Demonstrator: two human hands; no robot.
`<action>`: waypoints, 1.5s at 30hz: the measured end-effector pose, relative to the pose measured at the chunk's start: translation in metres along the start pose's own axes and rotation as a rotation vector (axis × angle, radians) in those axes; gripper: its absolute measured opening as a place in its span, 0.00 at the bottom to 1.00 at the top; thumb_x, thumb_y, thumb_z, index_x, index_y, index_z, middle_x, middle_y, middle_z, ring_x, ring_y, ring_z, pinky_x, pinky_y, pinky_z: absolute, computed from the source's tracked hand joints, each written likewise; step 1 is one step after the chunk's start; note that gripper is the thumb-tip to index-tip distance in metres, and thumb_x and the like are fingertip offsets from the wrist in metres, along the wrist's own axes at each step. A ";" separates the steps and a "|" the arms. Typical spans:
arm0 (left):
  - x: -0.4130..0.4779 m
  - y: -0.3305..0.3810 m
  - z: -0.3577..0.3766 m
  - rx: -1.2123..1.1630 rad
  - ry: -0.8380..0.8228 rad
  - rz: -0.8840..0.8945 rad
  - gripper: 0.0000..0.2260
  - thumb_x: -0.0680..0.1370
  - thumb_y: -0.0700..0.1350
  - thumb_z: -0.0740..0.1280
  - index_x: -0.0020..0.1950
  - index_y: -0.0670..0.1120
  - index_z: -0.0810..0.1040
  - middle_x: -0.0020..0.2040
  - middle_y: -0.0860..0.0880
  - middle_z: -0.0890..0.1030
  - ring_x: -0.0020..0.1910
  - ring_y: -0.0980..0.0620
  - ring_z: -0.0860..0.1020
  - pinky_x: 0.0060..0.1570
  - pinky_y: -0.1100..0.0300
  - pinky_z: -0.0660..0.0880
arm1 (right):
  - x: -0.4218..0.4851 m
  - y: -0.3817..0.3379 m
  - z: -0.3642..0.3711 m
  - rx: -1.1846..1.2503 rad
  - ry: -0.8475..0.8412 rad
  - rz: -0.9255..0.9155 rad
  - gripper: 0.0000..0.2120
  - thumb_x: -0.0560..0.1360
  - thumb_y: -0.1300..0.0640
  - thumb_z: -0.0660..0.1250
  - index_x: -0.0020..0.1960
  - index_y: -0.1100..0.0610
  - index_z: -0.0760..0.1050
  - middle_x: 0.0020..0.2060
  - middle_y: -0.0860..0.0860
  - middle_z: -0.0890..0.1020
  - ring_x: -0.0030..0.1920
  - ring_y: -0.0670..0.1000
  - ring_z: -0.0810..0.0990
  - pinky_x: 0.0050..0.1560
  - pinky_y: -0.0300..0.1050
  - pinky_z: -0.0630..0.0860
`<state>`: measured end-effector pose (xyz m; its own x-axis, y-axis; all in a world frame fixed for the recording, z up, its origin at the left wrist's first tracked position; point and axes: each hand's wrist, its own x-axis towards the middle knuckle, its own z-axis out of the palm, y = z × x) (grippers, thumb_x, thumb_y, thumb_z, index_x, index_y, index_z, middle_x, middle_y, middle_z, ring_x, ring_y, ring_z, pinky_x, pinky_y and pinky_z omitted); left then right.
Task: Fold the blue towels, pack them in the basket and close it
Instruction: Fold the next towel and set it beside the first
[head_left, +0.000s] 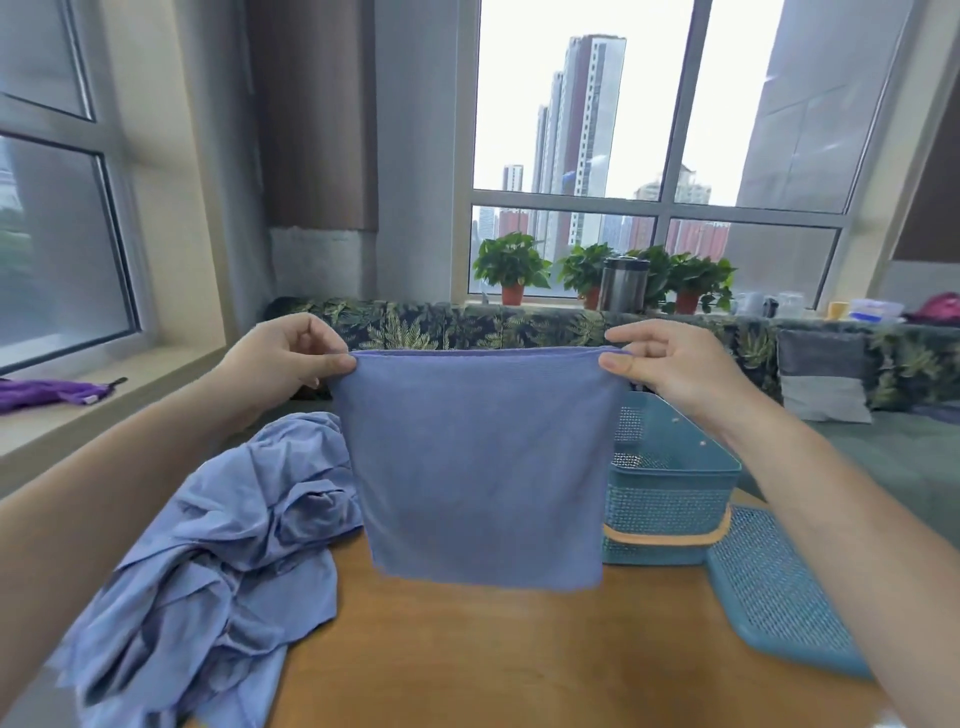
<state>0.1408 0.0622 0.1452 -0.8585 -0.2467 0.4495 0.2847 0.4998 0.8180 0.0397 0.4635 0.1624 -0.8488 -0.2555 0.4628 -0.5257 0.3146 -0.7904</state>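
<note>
Pile of towels (208, 561): thin blue cloth, soft and heavily creased, lay heaped on the left of the smooth wooden desk (493, 660). Left hand (283, 358) grip pinched the top left corner of one towel (483, 467). It hung flat above desk centre, roughly square, fine weave, top edge taut. Right hand (670, 369) grip pinched the top right corner. Basket (670, 499) sat behind: teal perforated plastic, rectangular, open, tan handle. Matching mesh lid (779, 587) lay just beside it, far right.
</note>
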 end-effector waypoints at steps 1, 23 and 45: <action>0.005 -0.003 0.001 0.083 -0.001 0.003 0.07 0.73 0.36 0.76 0.46 0.44 0.80 0.35 0.52 0.82 0.33 0.57 0.77 0.37 0.66 0.74 | 0.004 0.001 0.002 -0.045 -0.009 0.007 0.10 0.72 0.57 0.78 0.53 0.53 0.84 0.40 0.50 0.85 0.35 0.41 0.80 0.38 0.32 0.74; -0.010 -0.064 0.051 0.368 0.083 -0.108 0.03 0.79 0.44 0.70 0.46 0.48 0.82 0.38 0.48 0.82 0.35 0.51 0.76 0.34 0.65 0.72 | -0.006 0.092 0.069 -0.202 0.072 0.025 0.08 0.80 0.58 0.68 0.43 0.49 0.77 0.41 0.44 0.82 0.44 0.39 0.80 0.46 0.34 0.73; -0.064 -0.204 0.136 0.303 -0.061 -0.371 0.05 0.79 0.49 0.69 0.47 0.48 0.81 0.42 0.52 0.81 0.41 0.55 0.77 0.39 0.62 0.70 | -0.063 0.228 0.134 -0.342 -0.106 0.303 0.06 0.81 0.55 0.65 0.47 0.56 0.76 0.38 0.50 0.81 0.37 0.47 0.76 0.36 0.37 0.68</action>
<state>0.0801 0.0891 -0.0992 -0.9047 -0.4094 0.1182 -0.1744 0.6087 0.7740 -0.0191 0.4289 -0.1011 -0.9659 -0.1921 0.1735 -0.2582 0.6686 -0.6974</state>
